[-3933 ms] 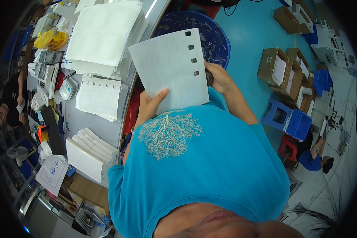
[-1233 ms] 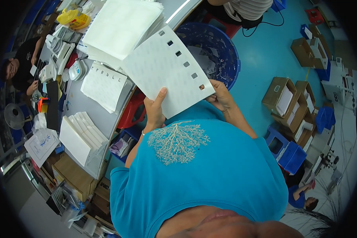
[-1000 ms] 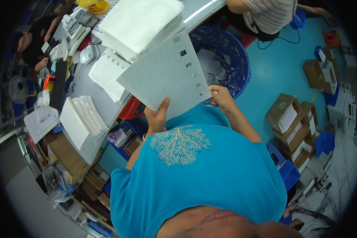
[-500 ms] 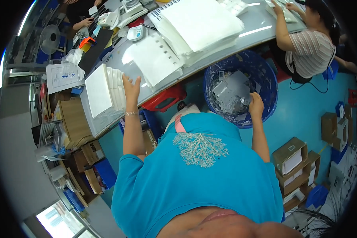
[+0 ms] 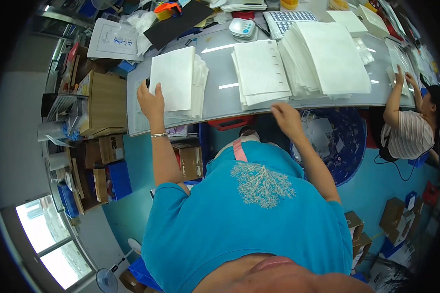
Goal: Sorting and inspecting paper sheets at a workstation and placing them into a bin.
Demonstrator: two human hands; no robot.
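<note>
My left hand [image 5: 151, 101] is at the near left corner of a stack of white sheets [image 5: 173, 78] on the table. Its thumb and fingers are apart, and the thumb reaches the stack's edge; whether it presses on the sheets I cannot tell. A small dark object shows by its fingertips, too little to name. My right hand [image 5: 287, 120] hangs at the table's front edge with loosely bent fingers and nothing visible in them. Just beyond it lies a lower pile of white sheets [image 5: 261, 71] with notches along its right side. A taller stack of white sheets [image 5: 341, 58] stands to its right.
Below the table's right part stands a blue bin [image 5: 349, 166] holding scraps. A red stool [image 5: 232, 122] is under the table. Farther back are a white calculator-like device [image 5: 243, 28] and a black sheet [image 5: 178, 24]. A co-worker [image 5: 410, 129] works at the far right.
My right hand has come from above the bin to the table's front edge. My left hand has gone from the right side of the left stack to its left side. The view has turned.
</note>
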